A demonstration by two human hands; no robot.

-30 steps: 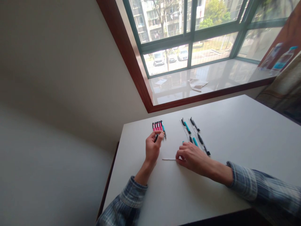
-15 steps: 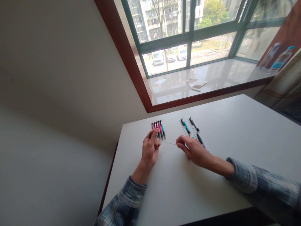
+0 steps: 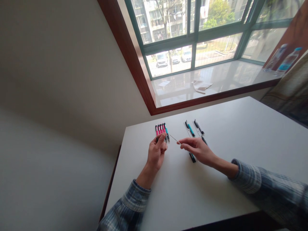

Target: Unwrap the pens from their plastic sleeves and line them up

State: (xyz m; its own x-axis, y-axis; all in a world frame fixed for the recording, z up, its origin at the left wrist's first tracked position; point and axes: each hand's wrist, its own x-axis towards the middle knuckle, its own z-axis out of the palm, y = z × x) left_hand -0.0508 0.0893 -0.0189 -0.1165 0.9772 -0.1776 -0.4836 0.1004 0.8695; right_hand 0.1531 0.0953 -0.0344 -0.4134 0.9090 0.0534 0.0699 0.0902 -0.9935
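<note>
My right hand (image 3: 197, 149) pinches a thin pale pen refill (image 3: 175, 140) between thumb and fingertips, its free end pointing up and left. Closed over a small pen part is my left hand (image 3: 157, 153), thumb on top; a dark end (image 3: 157, 139) of the part shows beside the fingers. The refill's tip is a short gap from the left fingertips. Just behind that hand lies a row of several pink and teal pens (image 3: 161, 129). A black and teal pen piece (image 3: 192, 157) rests under my right hand, partly covered by it.
Beyond my right hand lie a teal pen barrel (image 3: 191, 130), a black pen piece (image 3: 198, 127) and another black piece (image 3: 204, 140), with thin refills beside them. The white table (image 3: 216, 199) meets the window ledge, which holds a cloth (image 3: 201, 86) and bottles (image 3: 288, 61).
My right hand has raised the refill and tilted its free end up toward my left hand. My left hand has shifted slightly right. More of the black and teal piece now shows.
</note>
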